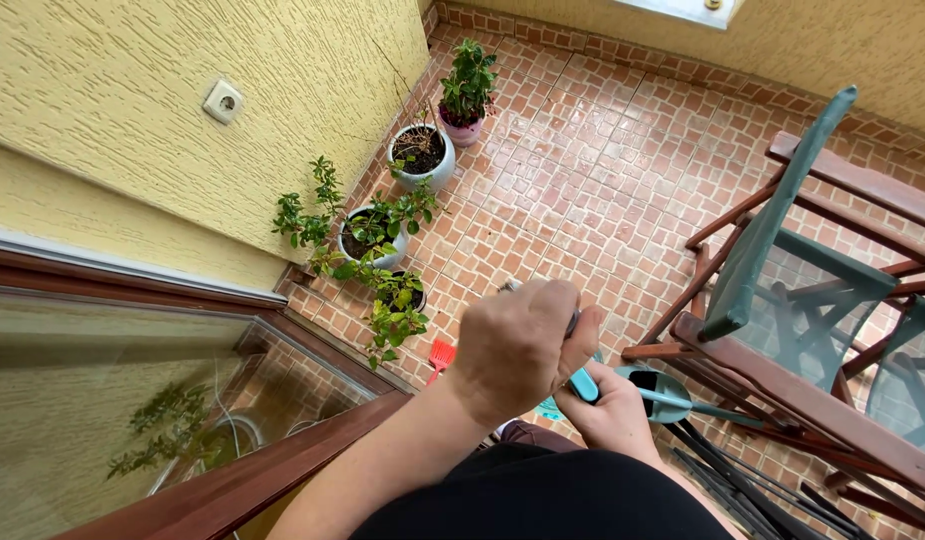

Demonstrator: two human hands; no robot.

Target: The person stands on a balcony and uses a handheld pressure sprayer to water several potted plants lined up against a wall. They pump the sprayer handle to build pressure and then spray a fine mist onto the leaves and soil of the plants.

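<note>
2 hands: left hand (517, 350) grip shut on tool handle (583, 384); right hand (612, 410) grip unclear, by dustpan (672, 395).

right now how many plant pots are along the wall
4: a pink pot farthest away, a grey pot next, a white pot nearer, and a dark pot nearest, mostly hidden by leaves.

left hand (517, 350): raised in front of the body, closed into a fist, back of the hand facing the camera
left forearm: bare, rising from the lower left toward the centre
right hand (610, 408): lower and just behind the left, fingers curled shut, knuckles touching the left hand
right wrist: bent, mostly hidden
</note>
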